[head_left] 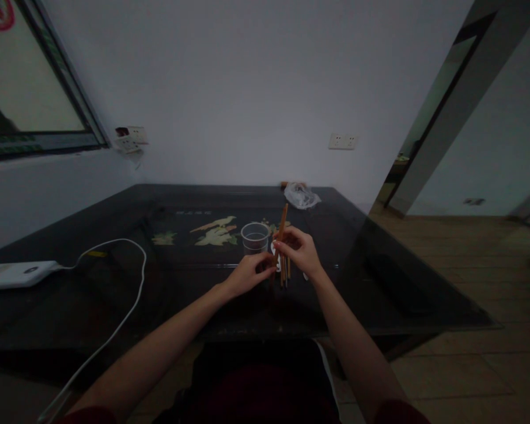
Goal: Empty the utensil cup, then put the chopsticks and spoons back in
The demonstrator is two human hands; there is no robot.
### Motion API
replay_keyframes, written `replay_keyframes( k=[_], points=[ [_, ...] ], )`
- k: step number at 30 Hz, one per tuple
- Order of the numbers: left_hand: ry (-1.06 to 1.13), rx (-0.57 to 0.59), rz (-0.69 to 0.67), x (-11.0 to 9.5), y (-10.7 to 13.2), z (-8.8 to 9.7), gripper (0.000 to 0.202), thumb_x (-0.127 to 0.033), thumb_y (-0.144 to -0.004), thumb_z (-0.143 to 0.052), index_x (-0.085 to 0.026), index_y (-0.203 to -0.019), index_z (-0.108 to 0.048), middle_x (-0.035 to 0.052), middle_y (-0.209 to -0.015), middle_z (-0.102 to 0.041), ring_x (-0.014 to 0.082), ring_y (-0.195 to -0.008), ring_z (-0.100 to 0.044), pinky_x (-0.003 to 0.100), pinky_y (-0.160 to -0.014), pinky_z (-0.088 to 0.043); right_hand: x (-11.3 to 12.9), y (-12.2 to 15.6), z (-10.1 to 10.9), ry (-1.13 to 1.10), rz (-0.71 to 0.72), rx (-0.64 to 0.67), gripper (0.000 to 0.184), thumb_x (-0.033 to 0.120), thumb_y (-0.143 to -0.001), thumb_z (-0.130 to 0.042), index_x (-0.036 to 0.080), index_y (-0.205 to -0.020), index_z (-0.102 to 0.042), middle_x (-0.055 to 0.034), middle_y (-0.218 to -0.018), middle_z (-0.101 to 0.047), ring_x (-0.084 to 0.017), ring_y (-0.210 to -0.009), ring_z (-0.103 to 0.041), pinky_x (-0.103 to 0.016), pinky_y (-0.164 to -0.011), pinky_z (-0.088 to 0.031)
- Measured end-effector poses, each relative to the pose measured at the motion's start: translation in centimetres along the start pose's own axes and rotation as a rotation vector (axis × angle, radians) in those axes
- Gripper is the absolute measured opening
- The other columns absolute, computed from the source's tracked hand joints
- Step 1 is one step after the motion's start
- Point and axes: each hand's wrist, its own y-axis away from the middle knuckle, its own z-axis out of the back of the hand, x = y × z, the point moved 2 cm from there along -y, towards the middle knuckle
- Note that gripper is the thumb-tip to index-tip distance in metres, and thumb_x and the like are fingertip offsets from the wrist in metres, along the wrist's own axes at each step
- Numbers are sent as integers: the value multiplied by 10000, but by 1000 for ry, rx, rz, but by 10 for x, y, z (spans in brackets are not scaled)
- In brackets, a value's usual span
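Note:
My right hand [298,250] is closed in a pinch on a thin orange stick [282,227] that stands tilted above the dark table [115,294]. More orange sticks [285,272] lie under that hand on the tabletop. My left hand [247,274] is curled with its fingertips at the lower end of the held stick, meeting the right hand. A clear plastic cup [255,237] stands upright just behind my left hand.
A white power bank [17,274] with a white cable [128,306] lies at the table's left. A crumpled clear plastic bag [302,196] sits at the far edge. Wall sockets [343,141] are behind; wooden floor lies right.

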Motion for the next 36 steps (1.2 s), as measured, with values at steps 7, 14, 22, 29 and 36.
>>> replay_keyframes(
  k=[7, 14, 22, 29, 36],
  points=[
    [23, 36, -5, 5, -1, 3, 268, -340, -852, -554, -142, -1012, -640, 47, -890, -684, 151, -742, -602, 275, -722, -478, -3, -1, 0, 32, -24, 85, 278, 455, -737, -677, 180, -737, -638, -6, -629, -617, -137, -526, -569, -250, -503, -464],
    [4, 46, -28, 5, 0, 4, 252, -305, -858, -542, -149, -1029, -644, 55, -920, -696, 160, -761, -614, 297, -742, -491, -1, -1, -1, 27, -30, 118, 279, 456, -728, -683, 183, -688, -641, -3, -588, -608, -140, -515, -562, -250, -495, -458],
    [3, -84, -19, 4, 2, 3, 266, -300, -822, -603, -152, -1043, -618, 43, -899, -690, 150, -744, -626, 278, -721, -502, 0, -1, -1, 88, -14, 90, 278, 437, -729, -683, 178, -648, -621, -7, -601, -608, -135, -534, -540, -245, -508, -428],
    [-29, -179, -26, 2, 4, -3, 185, -283, -801, -643, -145, -924, -654, 33, -826, -687, 136, -694, -609, 249, -671, -488, 3, -2, -2, 135, 23, 60, 289, 423, -706, -702, 177, -614, -582, 17, -552, -553, -111, -498, -475, -225, -473, -358],
    [-61, -169, -97, 2, 3, -4, 175, -284, -851, -585, -152, -921, -676, 58, -900, -700, 168, -815, -639, 282, -765, -497, 0, -1, -2, 39, -45, 113, 302, 460, -703, -696, 168, -710, -622, -2, -618, -608, -128, -537, -550, -240, -517, -443]
  ],
)
